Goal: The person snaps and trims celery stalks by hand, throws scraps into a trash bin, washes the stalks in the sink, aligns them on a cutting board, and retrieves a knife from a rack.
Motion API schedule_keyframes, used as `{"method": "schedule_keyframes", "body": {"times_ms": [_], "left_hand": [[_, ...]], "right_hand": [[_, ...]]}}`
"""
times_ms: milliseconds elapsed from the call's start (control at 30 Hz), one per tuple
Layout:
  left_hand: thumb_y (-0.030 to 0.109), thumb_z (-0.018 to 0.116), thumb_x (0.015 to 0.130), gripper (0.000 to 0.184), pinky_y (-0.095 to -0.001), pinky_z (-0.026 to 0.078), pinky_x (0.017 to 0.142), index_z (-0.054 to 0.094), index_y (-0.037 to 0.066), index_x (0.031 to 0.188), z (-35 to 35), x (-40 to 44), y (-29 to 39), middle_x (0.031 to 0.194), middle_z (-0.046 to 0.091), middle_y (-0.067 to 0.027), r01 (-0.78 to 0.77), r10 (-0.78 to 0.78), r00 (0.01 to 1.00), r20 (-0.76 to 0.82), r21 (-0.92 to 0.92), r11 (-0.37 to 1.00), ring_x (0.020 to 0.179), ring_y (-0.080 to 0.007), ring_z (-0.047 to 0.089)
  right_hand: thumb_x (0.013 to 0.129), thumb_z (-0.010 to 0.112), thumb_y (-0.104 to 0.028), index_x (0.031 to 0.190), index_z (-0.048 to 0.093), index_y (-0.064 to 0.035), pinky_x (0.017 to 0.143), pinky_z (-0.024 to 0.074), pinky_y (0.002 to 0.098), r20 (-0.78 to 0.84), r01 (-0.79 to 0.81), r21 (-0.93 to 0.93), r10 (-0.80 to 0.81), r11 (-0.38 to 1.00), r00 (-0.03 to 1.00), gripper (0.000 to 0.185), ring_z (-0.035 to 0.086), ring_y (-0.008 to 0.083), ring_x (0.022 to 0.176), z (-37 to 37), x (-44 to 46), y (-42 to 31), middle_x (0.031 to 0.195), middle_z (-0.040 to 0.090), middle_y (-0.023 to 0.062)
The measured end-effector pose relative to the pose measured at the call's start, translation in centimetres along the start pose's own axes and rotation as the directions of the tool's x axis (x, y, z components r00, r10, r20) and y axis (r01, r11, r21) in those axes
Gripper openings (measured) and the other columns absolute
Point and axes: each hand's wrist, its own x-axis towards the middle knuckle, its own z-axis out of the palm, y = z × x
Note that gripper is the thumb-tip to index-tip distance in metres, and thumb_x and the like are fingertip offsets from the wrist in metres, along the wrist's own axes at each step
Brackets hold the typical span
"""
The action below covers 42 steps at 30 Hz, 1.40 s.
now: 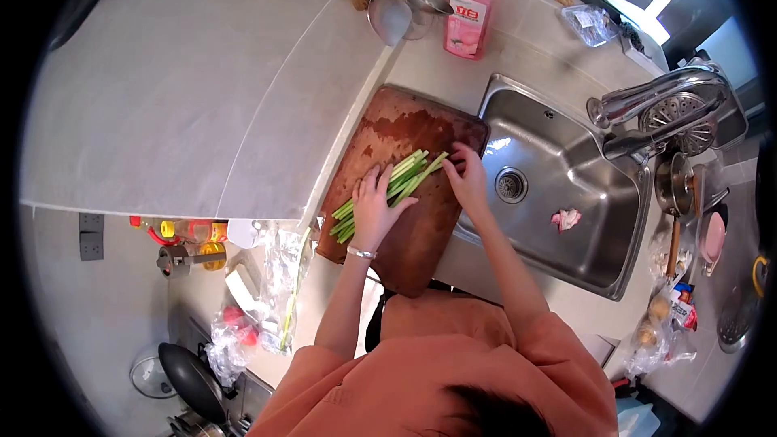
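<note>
A bundle of long green vegetable stalks (pixel 405 180) lies slantwise across a wet brown wooden cutting board (pixel 417 251). My left hand (pixel 374 214) rests over the middle of the bundle, its fingers spread and its thumb stretched to the side. At the bundle's right end, my right hand (pixel 467 178) has its fingers bent together around the tip of one stalk, near the board's edge. The board's right corner reaches to the rim of the steel sink (pixel 558 263). A small pinkish-white scrap (pixel 566 220), possibly raw meat, sits in the basin.
A pink detergent bottle (pixel 467 20) stands behind the board, near metal ladles (pixel 391 20). The faucet (pixel 647 101) juts over the sink from the right. Plastic wrap (pixel 281 275) with a loose stalk and several sauce bottles (pixel 194 231) occupy the left counter. A dark pan (pixel 192 380) sits lower left.
</note>
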Motion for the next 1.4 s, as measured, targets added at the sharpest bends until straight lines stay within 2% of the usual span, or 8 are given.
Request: {"method": "schedule_keyframes", "body": {"times_ms": [33,133,267,467,700,900,1267,1400], "left_hand": [[0.048,0.065,0.069,0.074,-0.0439,0.029,0.098,0.042,0.009,0.127,0.2,-0.1,-0.5,0.126,0.043,-0.0166,-0.006,0.006,1.000,0.011,-0.003,1.000,0.116,-0.0307,0.041],[0.043,0.060,0.076,0.066,-0.0449,0.027,0.100,0.040,0.010,0.130,0.7,-0.7,-0.9,0.129,0.041,-0.0180,-0.047,0.046,0.999,0.018,0.033,0.998,0.118,-0.0313,0.040],[0.036,0.055,0.083,0.059,-0.0462,0.023,0.103,0.035,0.012,0.133,1.5,-0.8,-0.1,0.132,0.037,-0.0188,-0.057,0.055,0.998,0.021,0.145,0.988,0.121,-0.0322,0.037],[0.032,0.056,0.082,0.055,-0.0469,0.023,0.103,0.040,0.012,0.130,0.5,-0.5,1.9,0.134,0.035,-0.0170,-0.068,0.067,0.998,0.012,0.241,0.968,0.122,-0.0321,0.036],[0.011,0.064,0.075,0.020,-0.0421,0.035,0.097,0.057,0.007,0.093,1.5,-1.5,2.1,0.120,0.048,-0.0125,-0.027,0.023,0.993,-0.113,-0.030,0.999,0.115,-0.0315,0.043],[0.009,0.063,0.075,0.009,-0.0422,0.034,0.096,0.061,0.007,0.083,2.3,-0.9,1.5,0.118,0.049,-0.0126,-0.018,0.008,0.990,-0.138,-0.071,0.997,0.114,-0.0326,0.044],[0.006,0.065,0.073,0.009,-0.0403,0.032,0.099,0.063,0.005,0.082,2.7,0.6,3.0,0.119,0.050,-0.0140,-0.114,0.102,0.977,-0.187,-0.052,0.992,0.117,-0.0325,0.042],[0.008,0.064,0.074,0.016,-0.0406,0.034,0.096,0.060,0.005,0.090,3.6,0.9,2.9,0.118,0.049,-0.0132,-0.074,0.041,0.979,-0.201,-0.159,0.984,0.115,-0.0318,0.043]], "right_hand": [[0.078,0.064,-0.013,0.094,0.061,-0.0007,0.058,0.0449,0.0281,-0.079,-0.031,0.040,0.034,0.999,0.996,0.021,0.053,0.0161,0.061,0.2,0.1,-0.2,0.079,0.056,0.0094],[0.078,0.063,-0.012,0.090,0.062,-0.0007,0.057,0.0447,0.0282,-0.008,-0.001,0.050,0.001,0.999,1.000,0.016,0.053,0.0167,0.060,0.0,0.9,0.3,0.080,0.056,0.0101],[0.077,0.062,-0.005,0.090,0.060,-0.0017,0.058,0.0460,0.0298,0.065,0.041,-0.101,-0.034,0.994,0.997,0.014,0.056,0.0211,0.063,-0.7,0.0,0.9,0.083,0.054,0.0106],[0.076,0.059,-0.001,0.089,0.059,-0.0001,0.061,0.0472,0.0349,0.030,0.022,-0.044,-0.021,0.999,0.999,0.012,0.057,0.0270,0.067,-1.1,-1.3,-0.8,0.087,0.053,0.0126],[0.078,0.057,-0.004,0.088,0.060,0.0000,0.064,0.0470,0.0385,0.119,0.121,-0.153,-0.103,0.981,0.988,0.011,0.056,0.0325,0.071,-1.1,0.5,0.2,0.085,0.054,0.0147],[0.075,0.056,-0.001,0.083,0.061,-0.0008,0.066,0.0473,0.0405,0.211,0.193,-0.109,-0.167,0.975,0.963,0.009,0.057,0.0332,0.073,-0.1,0.2,0.6,0.082,0.054,0.0148],[0.074,0.056,0.000,0.081,0.063,-0.0008,0.066,0.0483,0.0397,0.139,0.141,-0.099,-0.126,0.985,0.982,0.010,0.058,0.0340,0.072,0.6,-0.5,0.2,0.080,0.057,0.0153],[0.073,0.058,-0.001,0.084,0.065,-0.0018,0.067,0.0483,0.0379,0.137,0.140,-0.085,-0.128,0.986,0.982,0.013,0.059,0.0325,0.072,0.6,-0.4,0.8,0.081,0.058,0.0144]]}}
